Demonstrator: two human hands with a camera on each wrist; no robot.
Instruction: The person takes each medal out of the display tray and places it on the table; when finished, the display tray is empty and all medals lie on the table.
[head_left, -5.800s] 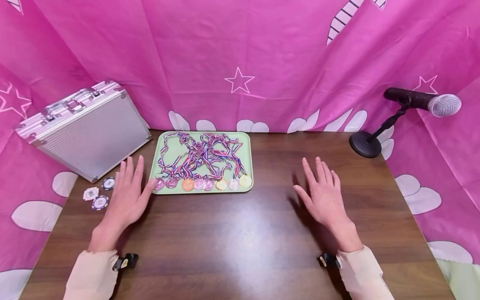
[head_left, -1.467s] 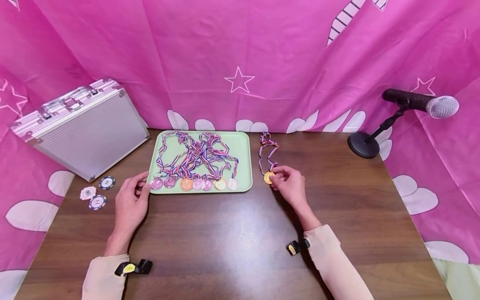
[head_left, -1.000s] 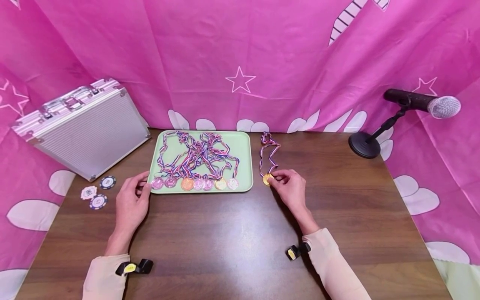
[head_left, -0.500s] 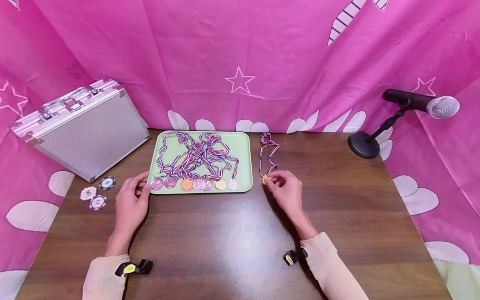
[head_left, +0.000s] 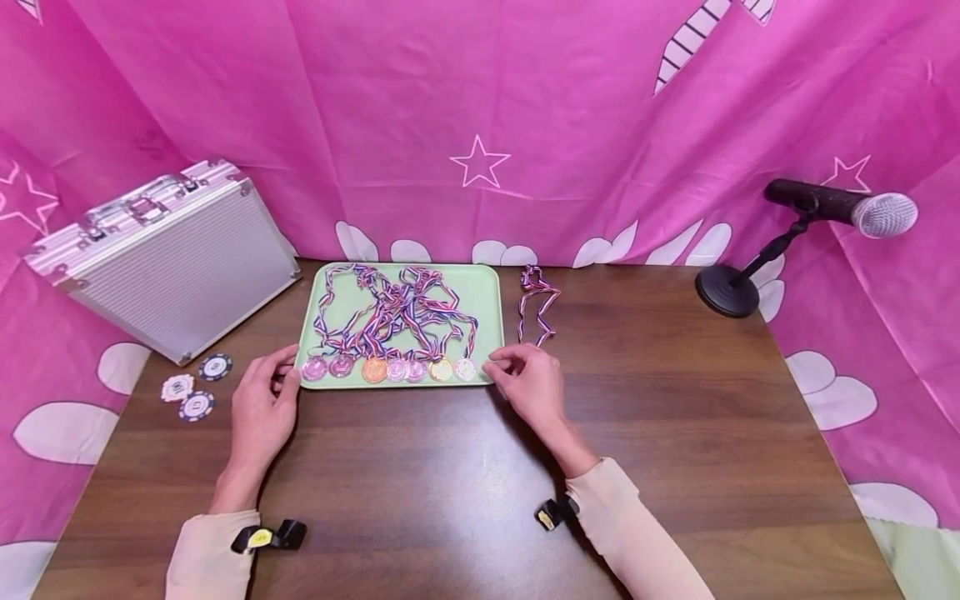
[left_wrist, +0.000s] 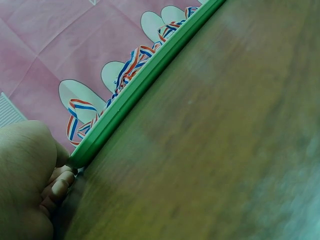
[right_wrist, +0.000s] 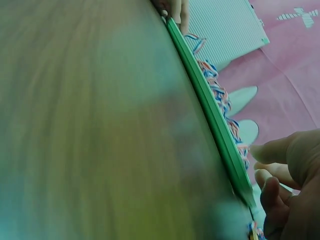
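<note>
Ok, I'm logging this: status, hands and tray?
Left hand grips green tray. Right hand at its near-right corner, contact unclear. Medals on tray; one ribbon outside, right.

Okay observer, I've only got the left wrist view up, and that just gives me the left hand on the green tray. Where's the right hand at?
Observer: The right hand is at the tray's near right corner; whether it touches, I can't tell.
Operator: Got it. Anything lying on the table over past the tray's right side?
Observer: Yes, one striped ribbon lies on the table there, its near end out of sight behind that hand in the head view.
</note>
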